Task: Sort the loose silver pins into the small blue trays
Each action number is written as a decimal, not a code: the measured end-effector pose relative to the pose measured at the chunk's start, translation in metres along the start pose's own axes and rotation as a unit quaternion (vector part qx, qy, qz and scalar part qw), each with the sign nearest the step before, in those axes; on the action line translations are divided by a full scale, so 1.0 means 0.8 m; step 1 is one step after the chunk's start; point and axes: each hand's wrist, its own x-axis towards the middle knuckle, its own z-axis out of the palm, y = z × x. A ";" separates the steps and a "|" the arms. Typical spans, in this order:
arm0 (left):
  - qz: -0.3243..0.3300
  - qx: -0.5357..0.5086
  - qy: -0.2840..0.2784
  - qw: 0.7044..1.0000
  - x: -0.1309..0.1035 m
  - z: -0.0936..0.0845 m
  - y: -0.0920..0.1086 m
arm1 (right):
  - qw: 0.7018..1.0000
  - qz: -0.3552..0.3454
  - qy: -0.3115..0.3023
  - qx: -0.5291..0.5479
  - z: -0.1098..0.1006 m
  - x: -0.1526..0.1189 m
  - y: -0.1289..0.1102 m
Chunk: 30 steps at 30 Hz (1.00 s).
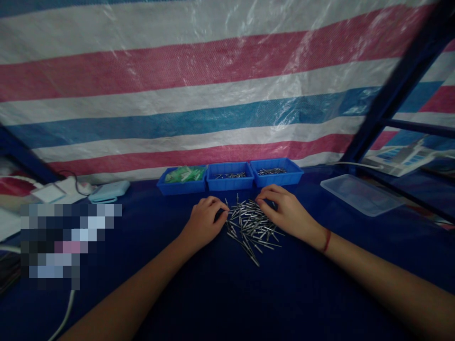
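Note:
A loose pile of thin silver metal pins (250, 225) lies on the dark blue table (227, 293). At the pile's left edge is my left hand (208, 218), its thumb and fingers curled close around something I cannot make out. My right hand (282, 208) is at the upper right edge of the pile, thumb and forefinger drawn together; what lies between the fingertips is too small to tell. Behind the pile stand three blue bins: the left bin (183, 186) with green and clear pieces, the middle bin (230, 183) and the right bin (279, 179) with metal pins.
A clear plastic lid (360, 194) lies at the right. Light blue objects (110, 191), white adapters (59, 190) and a white cable (67, 312) are at the left. Behind the table hangs a striped plastic sheet (192, 118), with dark blue frame posts at both sides.

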 end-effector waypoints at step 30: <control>0.039 -0.217 0.089 0.971 -0.013 -0.006 0.047 | 0.987 -0.054 -0.067 0.133 0.004 -0.013 -0.043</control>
